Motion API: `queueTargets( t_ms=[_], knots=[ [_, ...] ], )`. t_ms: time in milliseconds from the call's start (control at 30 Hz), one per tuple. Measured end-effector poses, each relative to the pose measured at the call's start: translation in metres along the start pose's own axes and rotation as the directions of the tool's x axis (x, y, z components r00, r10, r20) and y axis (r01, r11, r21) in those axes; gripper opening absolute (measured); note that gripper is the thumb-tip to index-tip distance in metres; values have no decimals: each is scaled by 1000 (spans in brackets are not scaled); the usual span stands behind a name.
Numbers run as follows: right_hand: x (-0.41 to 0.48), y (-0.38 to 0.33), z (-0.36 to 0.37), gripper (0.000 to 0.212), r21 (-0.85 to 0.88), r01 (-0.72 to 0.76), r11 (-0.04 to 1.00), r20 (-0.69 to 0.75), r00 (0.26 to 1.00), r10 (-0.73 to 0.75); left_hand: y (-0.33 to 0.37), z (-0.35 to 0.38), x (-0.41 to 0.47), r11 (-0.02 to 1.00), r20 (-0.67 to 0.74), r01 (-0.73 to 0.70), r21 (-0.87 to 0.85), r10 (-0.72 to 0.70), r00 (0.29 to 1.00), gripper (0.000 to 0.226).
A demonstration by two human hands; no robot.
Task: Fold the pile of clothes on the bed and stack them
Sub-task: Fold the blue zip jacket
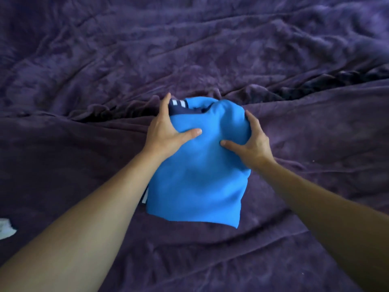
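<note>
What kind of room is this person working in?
Most likely a bedroom. A rumpled purple blanket covers what looks like a bed and fills the view. The left hand and right hand grip a folded blue garment; a white cloth shows at the frame's edge.

Rumpled purple bed (84, 60), white cloth (6, 228) atop

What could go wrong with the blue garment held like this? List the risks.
1. The left grip and right grip hold only the far end of the blue garment; its free near end may sag open.
2. A navy striped layer peeks out by the left grip and might slide from the fold.
3. The purple blanket is rumpled, so a stack set there could lean.
</note>
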State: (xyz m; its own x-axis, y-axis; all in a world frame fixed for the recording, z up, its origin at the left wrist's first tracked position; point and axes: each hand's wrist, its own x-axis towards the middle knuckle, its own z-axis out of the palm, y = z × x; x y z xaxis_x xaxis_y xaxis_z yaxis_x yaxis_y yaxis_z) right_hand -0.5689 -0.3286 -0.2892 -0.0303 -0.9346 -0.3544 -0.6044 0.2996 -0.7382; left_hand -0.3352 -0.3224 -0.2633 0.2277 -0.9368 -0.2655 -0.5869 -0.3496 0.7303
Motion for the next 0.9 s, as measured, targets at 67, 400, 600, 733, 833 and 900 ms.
queueTargets(
  t_ms=[67, 400, 600, 733, 833, 900],
  knots=[
    [-33, -5, -13, 94, -3, 56, 998, -25, 998, -56, 11, -9, -26, 999, -9, 8, -53, -8, 1000, 121],
    [-193, -4, -111, 80, -307, 130, 943, -1, 991, -136, 90, -33, -192, 992, 43, -112, -57, 115, 992, 50],
    [-257, 24, -226, 74, -332, 181, 926, -55, 976, -210, 171, 15, -271, 966, 64, -245, -88, 251, 966, 43],
    [-300, 68, -329, 74, -367, 176, 913, -142, 960, -242, 249, 76, -319, 941, 102, -305, -148, 322, 941, 41],
    [-333, 102, -414, 77, -390, 171, 905, -212, 939, -270, 316, 127, -357, 908, 107, -370, -194, 395, 912, 41],
    [-353, 120, -471, 80, -385, 161, 909, -271, 922, -278, 361, 160, -382, 881, 100, -405, -245, 438, 893, 41]
  ],
)
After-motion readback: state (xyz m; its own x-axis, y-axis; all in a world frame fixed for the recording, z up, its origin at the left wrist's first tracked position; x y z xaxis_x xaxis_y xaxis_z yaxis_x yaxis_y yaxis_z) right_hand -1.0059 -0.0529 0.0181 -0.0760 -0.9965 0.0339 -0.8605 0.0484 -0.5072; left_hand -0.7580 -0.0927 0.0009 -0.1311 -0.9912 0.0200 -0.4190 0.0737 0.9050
